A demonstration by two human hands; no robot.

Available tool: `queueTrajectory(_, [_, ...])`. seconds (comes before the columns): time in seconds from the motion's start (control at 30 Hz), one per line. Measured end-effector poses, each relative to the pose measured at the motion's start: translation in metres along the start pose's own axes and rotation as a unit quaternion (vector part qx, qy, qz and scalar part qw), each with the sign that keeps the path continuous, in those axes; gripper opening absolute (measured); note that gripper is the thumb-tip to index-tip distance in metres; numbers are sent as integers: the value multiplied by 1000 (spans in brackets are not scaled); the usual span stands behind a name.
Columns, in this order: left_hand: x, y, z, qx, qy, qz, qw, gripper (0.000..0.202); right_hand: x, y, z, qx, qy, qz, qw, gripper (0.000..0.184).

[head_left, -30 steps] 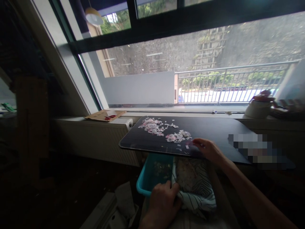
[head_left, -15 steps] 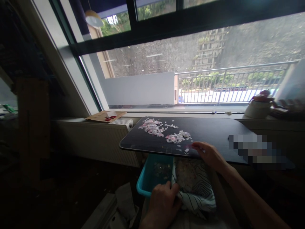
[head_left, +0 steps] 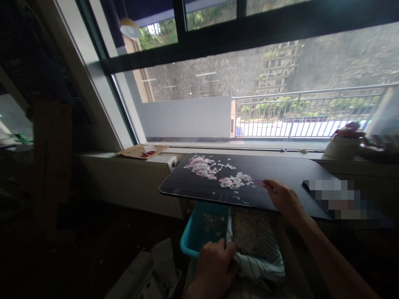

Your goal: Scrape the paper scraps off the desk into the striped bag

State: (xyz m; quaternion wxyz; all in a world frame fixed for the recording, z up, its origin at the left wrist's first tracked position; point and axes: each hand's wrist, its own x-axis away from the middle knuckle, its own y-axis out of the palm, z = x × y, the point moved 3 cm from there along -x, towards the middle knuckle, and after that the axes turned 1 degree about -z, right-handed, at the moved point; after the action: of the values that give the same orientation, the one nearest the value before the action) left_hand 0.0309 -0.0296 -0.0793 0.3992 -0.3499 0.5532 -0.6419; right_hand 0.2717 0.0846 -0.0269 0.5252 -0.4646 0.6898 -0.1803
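A black tabletop (head_left: 280, 172) carries two heaps of small pink and white paper scraps (head_left: 215, 172). My right hand (head_left: 282, 197) rests on the table just right of the nearer heap, fingers stretched flat toward the scraps. Below the table edge, my left hand (head_left: 215, 268) is closed on the rim of a striped cloth bag (head_left: 255, 245) with scraps inside. The bag hangs under the table's front edge, beside a teal plastic bin (head_left: 195, 238).
A large window with a railing outside fills the back. On the sill lie a cardboard piece with red scissors (head_left: 141, 151) and, at right, a white pot (head_left: 341, 145). A radiator (head_left: 124, 180) runs under the sill. A blurred patch covers the table's right end.
My right hand has moved from the table's front edge up and to the right, next to the nearer heap. The scraps it lay over at the edge are gone. My left hand keeps its hold.
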Motion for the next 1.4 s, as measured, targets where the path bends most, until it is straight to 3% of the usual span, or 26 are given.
queueTrajectory(0.1, [-1, 0, -1, 5, -7, -12, 1000, 17, -18, 11, 8, 53, 13, -27, 998, 33])
queueTrajectory(0.2, [-1, -1, 1, 9, -4, -10, 1000, 16, -12, 20, 2, 52, -7, -50, 997, 33])
queueTrajectory(0.37, [1, -4, 2, 3, 11, -1, 1000, 16, 14, 29, -39, 16, -58, -59, 996, 32])
queueTrajectory(0.5, [1, 0, 0, 4, 12, 6, 1000, 19, 17, 37, -71, -13, -84, -87, 993, 33])
queueTrajectory(0.77, [0, 1, 2, 4, 10, 5, 1000, 21, 2, 45, -72, 15, -67, -91, 993, 33])
queueTrajectory(1.0, [3, 5, 1, -7, 7, 15, 1000, 22, 18, 46, -117, -81, -127, -135, 979, 33])
queueTrajectory(1.27, [1, 3, 2, 1, 22, 34, 999, 21, 17, 26, -76, -31, -63, -71, 995, 30])
queueTrajectory(1.4, [2, 3, 2, -1, 18, 38, 999, 21, 30, 34, -95, -65, -91, -107, 988, 30])
